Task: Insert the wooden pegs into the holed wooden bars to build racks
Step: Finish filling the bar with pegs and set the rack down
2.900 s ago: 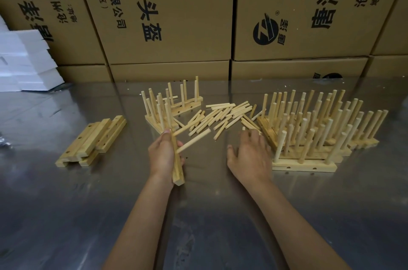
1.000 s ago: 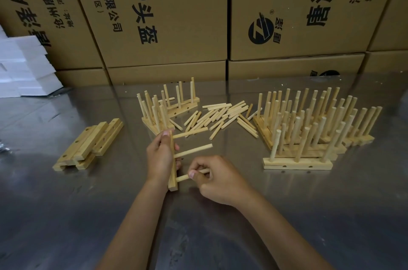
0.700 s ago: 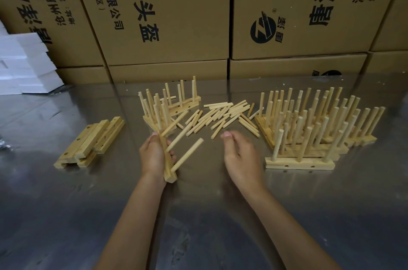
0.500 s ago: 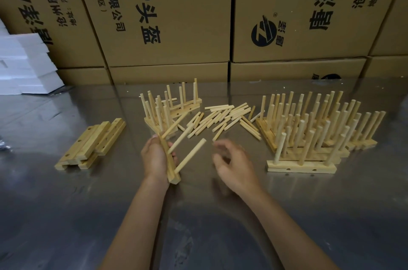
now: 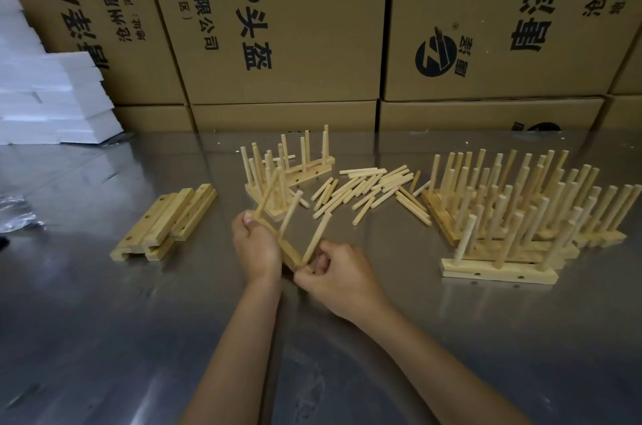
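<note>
– Since half a second ago, what has moved?
– Right hand (image 5: 338, 273) has come back from the loose pegs (image 5: 368, 189) and now pinches a peg (image 5: 316, 238) low down, at the near end of the bar (image 5: 285, 247). That makes three pegs slanting up from it; before, two.
– And the left?
– Left hand (image 5: 257, 245) still grips the bar, fingers curled round it, holding it tilted just above the table (image 5: 104, 338).
– Beyond the hands?
– To the left, a stack of bare bars (image 5: 165, 221) lies flat. To the right, finished racks (image 5: 521, 213) stand packed together, pegs up. Behind the held bar stand two more racks (image 5: 283, 171), and the loose pegs lie scattered between those and the right group.
– Farther back?
– Cartons (image 5: 278, 25) along the table's far edge, and white foam blocks (image 5: 45, 98) at far left.
</note>
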Demonstrator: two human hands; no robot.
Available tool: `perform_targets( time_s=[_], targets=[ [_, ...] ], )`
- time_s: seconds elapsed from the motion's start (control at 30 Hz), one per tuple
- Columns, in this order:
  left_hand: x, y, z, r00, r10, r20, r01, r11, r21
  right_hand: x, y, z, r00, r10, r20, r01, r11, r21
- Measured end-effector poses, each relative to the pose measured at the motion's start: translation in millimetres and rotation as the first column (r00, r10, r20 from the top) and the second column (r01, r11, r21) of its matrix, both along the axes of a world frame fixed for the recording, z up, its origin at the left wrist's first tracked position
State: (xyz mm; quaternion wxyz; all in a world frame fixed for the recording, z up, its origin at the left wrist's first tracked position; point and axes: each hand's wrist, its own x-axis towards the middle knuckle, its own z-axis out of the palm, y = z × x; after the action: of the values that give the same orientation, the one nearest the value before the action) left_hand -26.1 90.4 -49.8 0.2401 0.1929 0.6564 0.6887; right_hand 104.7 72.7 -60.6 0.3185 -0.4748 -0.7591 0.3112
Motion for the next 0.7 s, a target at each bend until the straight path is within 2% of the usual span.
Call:
perform_targets(
  time_s=[0.17, 0.37, 0.47, 0.57, 0.7],
  targets=[
    [-20.3, -5.3, -1.7, 0.964, 0.033, -0.265, -0.059, 0.994, -0.091, -43.5, 30.3, 6.5, 0.995, -0.004, 0.097, -0.001, 0.999, 0.052],
    [-36.6, -12.4, 3.1, 0.753, 0.089, -0.652, -0.261, 0.950, -0.172, -80.6, 62.2, 4.4, 0.990, -0.119, 0.069, 0.113, 0.989, 0.091],
    [-38.1, -9.3, 3.8, 0.687, 0.054, -0.724, -0.312, 0.922, -0.227, -86.1, 76.0, 5.1, 0.978, -0.188, 0.094, 0.175, 0.975, 0.138],
    [-35.0, -3.2, 0.2, 0.571, -0.033, -0.820, -0.306, 0.918, -0.251, -88.3, 88.6, 6.6, 0.962, -0.231, 0.145, 0.203, 0.961, 0.187],
    [-39.7, 7.9, -0.5, 0.440, -0.166, -0.883, -0.341, 0.878, -0.335, -91.4, 96.5, 7.0, 0.957, -0.263, 0.120, 0.247, 0.959, 0.136]
  ],
)
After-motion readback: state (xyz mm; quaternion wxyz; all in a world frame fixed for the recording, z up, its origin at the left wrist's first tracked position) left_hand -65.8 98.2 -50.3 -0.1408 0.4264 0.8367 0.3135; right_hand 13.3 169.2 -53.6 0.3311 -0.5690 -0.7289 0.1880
